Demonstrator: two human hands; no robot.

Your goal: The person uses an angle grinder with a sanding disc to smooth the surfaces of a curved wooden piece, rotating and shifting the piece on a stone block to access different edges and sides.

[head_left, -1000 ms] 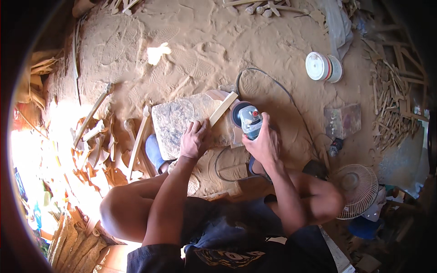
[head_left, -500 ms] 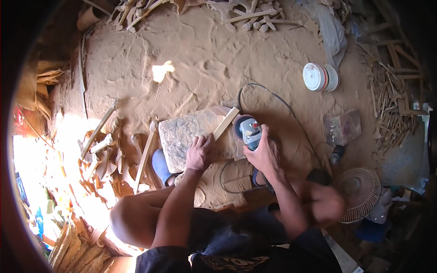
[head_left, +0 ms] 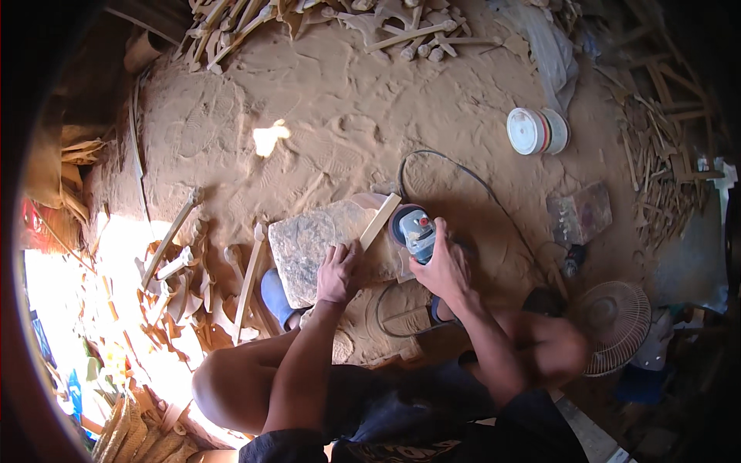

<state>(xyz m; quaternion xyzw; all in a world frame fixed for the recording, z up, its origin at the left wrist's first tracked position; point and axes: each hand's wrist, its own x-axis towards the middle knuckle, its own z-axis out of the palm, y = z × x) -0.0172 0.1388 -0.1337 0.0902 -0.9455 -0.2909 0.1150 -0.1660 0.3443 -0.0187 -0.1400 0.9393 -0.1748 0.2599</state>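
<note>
A pale wooden stick [head_left: 380,221] lies slantwise on top of a rough stone block [head_left: 302,235]. My left hand [head_left: 340,271] is closed over its near end and presses it against the block. In my right hand [head_left: 446,267] is an angle grinder [head_left: 419,235], gripped around its body with the thumb and fingers wrapped on it. The grinder's round disc [head_left: 401,222] is close beside the stick's right edge; whether they touch, I cannot tell. Part of the left hand's fingers is hidden behind its knuckles.
A black cord [head_left: 494,185] loops over the sand around the grinder. Carved wooden pieces [head_left: 181,270] lie to the left, with another heap [head_left: 401,27] at the far side. A white bucket [head_left: 526,131], a box [head_left: 580,212] and a round fan guard [head_left: 612,328] are on the right.
The view has shifted slightly. The grinder has tilted a little and its disc shows more broadly beside the stick. Both hands keep their hold.
</note>
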